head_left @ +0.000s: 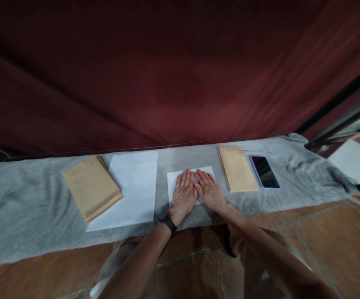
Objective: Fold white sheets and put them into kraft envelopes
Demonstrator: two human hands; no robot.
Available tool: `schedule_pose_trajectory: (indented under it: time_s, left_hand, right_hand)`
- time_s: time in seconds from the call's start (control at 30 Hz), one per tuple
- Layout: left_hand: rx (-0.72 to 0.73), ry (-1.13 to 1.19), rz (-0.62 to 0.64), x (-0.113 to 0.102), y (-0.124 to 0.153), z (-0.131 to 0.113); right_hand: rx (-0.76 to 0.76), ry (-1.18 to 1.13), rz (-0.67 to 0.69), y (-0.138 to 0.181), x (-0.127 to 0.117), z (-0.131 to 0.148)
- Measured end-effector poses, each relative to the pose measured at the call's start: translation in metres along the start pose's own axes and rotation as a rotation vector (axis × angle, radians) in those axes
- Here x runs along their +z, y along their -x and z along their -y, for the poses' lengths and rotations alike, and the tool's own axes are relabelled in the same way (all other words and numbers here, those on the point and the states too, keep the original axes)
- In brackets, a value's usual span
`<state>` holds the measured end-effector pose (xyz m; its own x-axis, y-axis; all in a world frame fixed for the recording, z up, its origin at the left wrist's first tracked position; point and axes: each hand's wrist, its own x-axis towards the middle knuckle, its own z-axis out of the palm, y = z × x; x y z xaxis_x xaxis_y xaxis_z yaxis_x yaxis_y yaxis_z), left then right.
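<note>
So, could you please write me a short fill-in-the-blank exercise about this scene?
The left hand and right hand press flat on a small ____ paper sheet.
A black wristband circles the ____ wrist.
The black rectangular smartphone lies to the ____ of the nearest tan paper envelope stack.
Missing: white; left; right.

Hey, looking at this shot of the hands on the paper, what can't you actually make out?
Head view:
- White paper: its middle is covered by the left hand and right hand, so any writing or fold is hidden.
- Left envelope stack: the red print is too small and blurred to read.
- Phone: the screen is dark.
- White sheet at far right: cut off by the frame edge.
</note>
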<state>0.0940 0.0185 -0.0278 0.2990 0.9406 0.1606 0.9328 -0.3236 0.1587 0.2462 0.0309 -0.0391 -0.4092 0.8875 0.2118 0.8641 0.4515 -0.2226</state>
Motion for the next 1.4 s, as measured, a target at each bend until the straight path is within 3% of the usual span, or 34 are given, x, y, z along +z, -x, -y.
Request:
schedule_pose_trajectory:
  time_s: [0.83, 1.27, 1.4]
  left_hand:
    - [-0.115, -0.073, -0.037, -0.006, 0.011, 0.029]
    - [-0.149, -0.065, -0.062, -0.01, 0.023, 0.04]
    - [-0.122, -0.035, -0.097, -0.015, 0.026, 0.037]
  right_hand:
    - [0.059, 0.131, -0.11, 0.013, 0.001, -0.02]
    - [0.144, 0.106, -0.169, 0.023, 0.0, -0.017]
    - [0.099, 0.07, -0.109, 0.027, -0.008, -0.005]
